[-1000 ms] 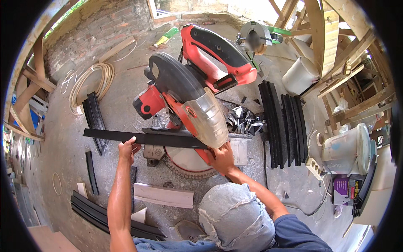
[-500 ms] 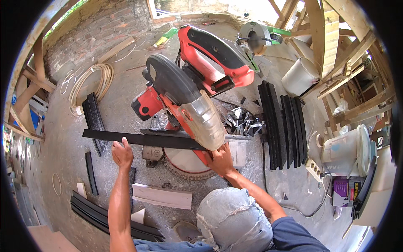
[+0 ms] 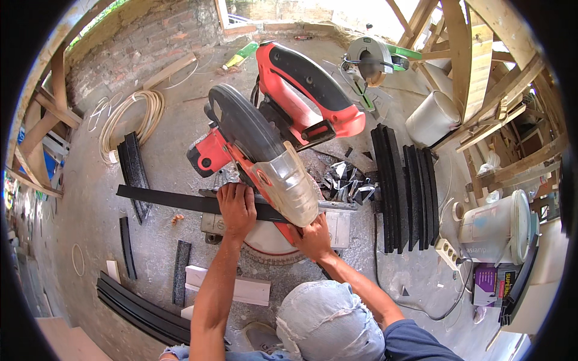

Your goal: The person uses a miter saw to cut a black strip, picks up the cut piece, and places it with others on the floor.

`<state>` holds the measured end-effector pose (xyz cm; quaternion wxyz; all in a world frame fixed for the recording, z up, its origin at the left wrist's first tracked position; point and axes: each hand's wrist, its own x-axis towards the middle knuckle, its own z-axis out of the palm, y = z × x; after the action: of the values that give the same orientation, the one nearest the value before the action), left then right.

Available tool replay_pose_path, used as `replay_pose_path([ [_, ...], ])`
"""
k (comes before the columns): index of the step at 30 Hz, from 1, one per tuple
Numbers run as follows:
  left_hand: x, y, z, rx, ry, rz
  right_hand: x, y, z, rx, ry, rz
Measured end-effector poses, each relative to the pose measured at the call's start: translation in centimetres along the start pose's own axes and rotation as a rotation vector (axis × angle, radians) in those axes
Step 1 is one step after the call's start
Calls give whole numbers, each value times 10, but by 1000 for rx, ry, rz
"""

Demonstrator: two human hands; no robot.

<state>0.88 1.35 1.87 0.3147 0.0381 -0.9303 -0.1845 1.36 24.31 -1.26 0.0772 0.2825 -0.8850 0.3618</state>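
Observation:
A long black moulding strip [image 3: 165, 198] lies across the base of a red and black miter saw [image 3: 247, 132], along its fence. My left hand [image 3: 237, 210] grips the strip just left of the blade guard, fingers curled over its far edge. My right hand [image 3: 314, 239] is closed at the strip's right end, right beside the clear guard [image 3: 292, 192]. That guard hides part of the strip and some fingertips. The saw head slants over the round turntable [image 3: 274, 237]. The blade's edge is hidden.
Offcuts [image 3: 346, 180] are heaped behind the fence. Black strips [image 3: 391, 186] stand stacked at right, with more [image 3: 141, 310] at lower left. A power strip [image 3: 447, 254] and cable lie near a white bucket [image 3: 497, 225]. A coiled hose [image 3: 132, 123] rests at far left.
My left hand has moved right and away from me, from beside the strip's left part to a grip on it by the saw. My right hand stays near the guard.

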Motion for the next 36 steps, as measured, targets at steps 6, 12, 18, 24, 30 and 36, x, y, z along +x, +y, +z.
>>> replay_pose_path([
  [6, -5, 2, 13, -69, 72, -22, 0, 2, 0, -51, -9, -12],
  [12, -4, 5, 14, -60, 121, -80, 1, 5, 0, -23, -20, 5],
  [18, -8, 1, 18, -79, 107, -80, 6, -12, -47, 351, 136, 54],
  [24, -10, -1, 21, 23, 93, -81, 103, -60, -206, 335, 582, -611],
  [30, -4, 1, 24, 45, 156, -73, 266, -164, -238, -143, 110, -154],
  [36, -2, 2, 20, 12, 127, -95, 293, -129, -217, -352, -238, -243],
])
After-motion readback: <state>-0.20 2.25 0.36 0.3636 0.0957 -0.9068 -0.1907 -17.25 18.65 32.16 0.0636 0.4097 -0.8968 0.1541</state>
